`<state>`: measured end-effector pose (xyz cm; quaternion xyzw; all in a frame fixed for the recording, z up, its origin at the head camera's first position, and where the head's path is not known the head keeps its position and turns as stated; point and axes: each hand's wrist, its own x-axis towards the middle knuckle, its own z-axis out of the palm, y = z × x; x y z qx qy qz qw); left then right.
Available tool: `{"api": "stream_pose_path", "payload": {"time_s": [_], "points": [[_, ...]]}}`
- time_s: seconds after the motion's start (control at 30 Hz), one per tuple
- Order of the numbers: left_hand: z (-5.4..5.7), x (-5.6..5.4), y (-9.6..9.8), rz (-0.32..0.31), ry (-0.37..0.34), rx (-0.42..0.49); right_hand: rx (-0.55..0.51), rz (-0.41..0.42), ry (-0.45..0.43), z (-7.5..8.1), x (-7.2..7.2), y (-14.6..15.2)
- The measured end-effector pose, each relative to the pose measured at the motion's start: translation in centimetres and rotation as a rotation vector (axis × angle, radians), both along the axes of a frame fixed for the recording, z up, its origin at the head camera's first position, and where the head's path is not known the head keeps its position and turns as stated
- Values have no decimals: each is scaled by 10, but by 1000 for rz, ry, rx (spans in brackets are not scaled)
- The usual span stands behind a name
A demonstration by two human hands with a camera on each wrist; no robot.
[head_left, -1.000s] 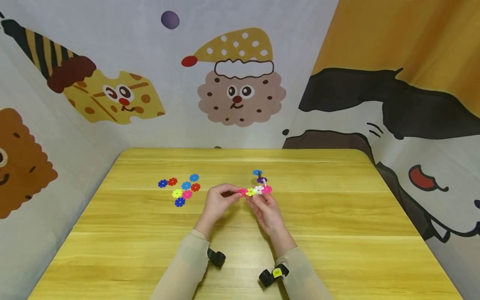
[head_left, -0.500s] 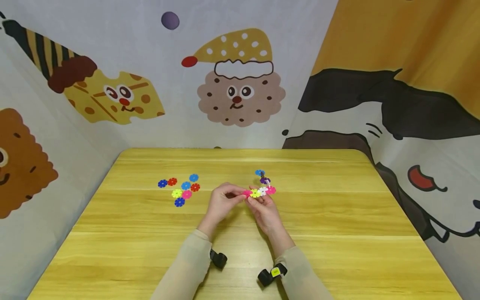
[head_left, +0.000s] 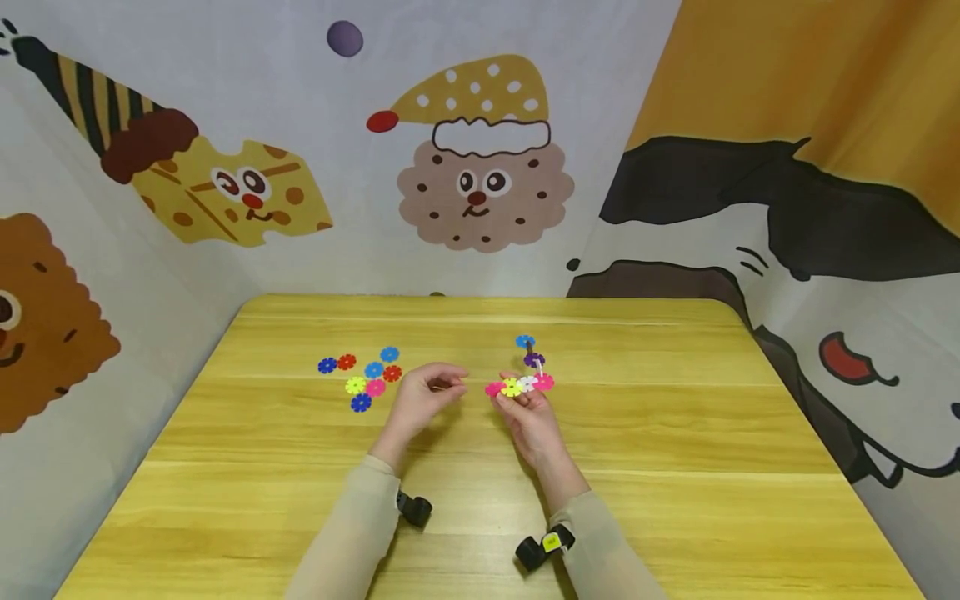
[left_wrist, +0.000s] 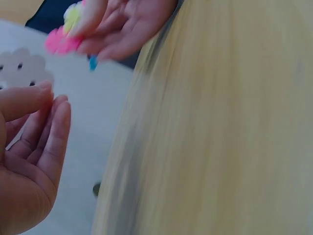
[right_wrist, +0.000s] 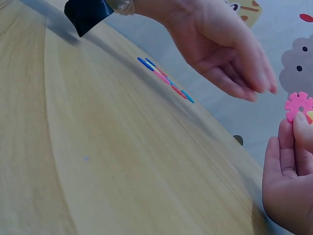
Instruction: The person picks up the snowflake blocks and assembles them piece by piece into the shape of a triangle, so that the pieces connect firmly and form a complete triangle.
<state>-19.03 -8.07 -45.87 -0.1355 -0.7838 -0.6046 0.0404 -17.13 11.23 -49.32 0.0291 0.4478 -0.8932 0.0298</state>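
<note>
In the head view my right hand (head_left: 531,423) pinches a chain of interlocking flower discs between thumb and fingers. The thumb lies by the yellow disc (head_left: 512,387), beside the pink end disc (right_wrist: 299,106). From there the chain runs through a white disc (head_left: 527,383) to another pink disc (head_left: 545,382), then bends away past a purple disc (head_left: 534,360) to a light-blue one (head_left: 525,342). My left hand (head_left: 423,406) hovers to the left of the chain, apart from it, fingers loosely bent and thumb near the fingertips. Nothing shows between them in the left wrist view.
Loose discs lie flat on the wooden table (head_left: 480,533) left of my left hand: dark-blue (head_left: 361,403), yellow (head_left: 356,385), pink (head_left: 376,387), red (head_left: 392,373) and light-blue (head_left: 389,354) among them. A cartoon-printed curtain (head_left: 480,267) hangs behind the table's far edge.
My left hand has let go of the pink end disc and moved left, away from the chain. My right hand still holds the chain, having shifted slightly right earlier.
</note>
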Motion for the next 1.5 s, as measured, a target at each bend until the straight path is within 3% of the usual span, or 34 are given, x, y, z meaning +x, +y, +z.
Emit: {"api": "stream_pose_path", "payload": {"time_s": [0.17,0.47,0.63,0.73,1.0,1.27,1.5], "points": [[0,-3,-36,44,-42,-83,-2,14,22,-2,-1,1],[-6,-6,-109,139,-107,-94,2,3,10,-2,-2,1],[-8,-6,-139,193,-163,-150,16,-6,-8,-1,-1,1],[-12,-7,-151,192,-196,-183,17,-12,-16,-1,-1,1],[-21,-12,-165,137,-199,-282,-8,-9,4,-2,0,1],[-24,-17,-167,68,-87,-411,-22,-13,-7,-2,1,0],[-26,-19,-167,53,-99,-451,-16,-10,0,-1,1,0]]}}
